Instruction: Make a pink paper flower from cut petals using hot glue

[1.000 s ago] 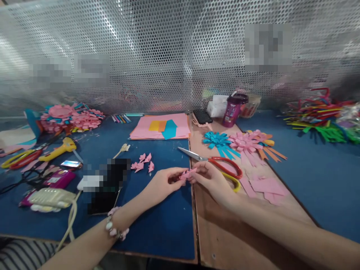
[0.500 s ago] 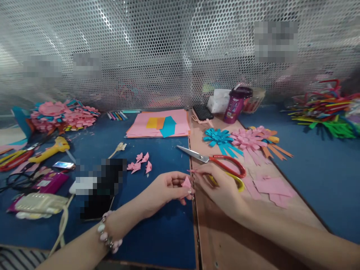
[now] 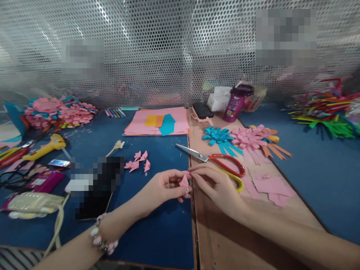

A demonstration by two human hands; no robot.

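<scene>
My left hand [image 3: 164, 185] pinches a small folded pink paper piece [image 3: 184, 182] just above the seam between the blue mat and the brown board. My right hand [image 3: 215, 183] meets it from the right, fingertips closed on the same piece's upper edge. Red-and-yellow-handled scissors [image 3: 219, 162] lie just behind my right hand, blades pointing left. Several folded pink pieces [image 3: 138, 162] lie on the blue mat [image 3: 157, 225] to the left. Cut pink paper scraps [image 3: 270, 187] rest right of my right hand.
A stack of pink sheets [image 3: 157, 122] with orange and teal pieces lies at the back. Teal and pink paper flowers [image 3: 242, 140] sit on the brown board [image 3: 222, 240]. A purple cup [image 3: 234, 103], a yellow glue gun [image 3: 47, 146], a flower pile [image 3: 56, 112] and perforated metal screen [image 3: 168, 48] surround.
My right hand has come back to the pink piece and closed its fingertips on it; half a second ago they were slightly apart from it. The view shifted slightly.
</scene>
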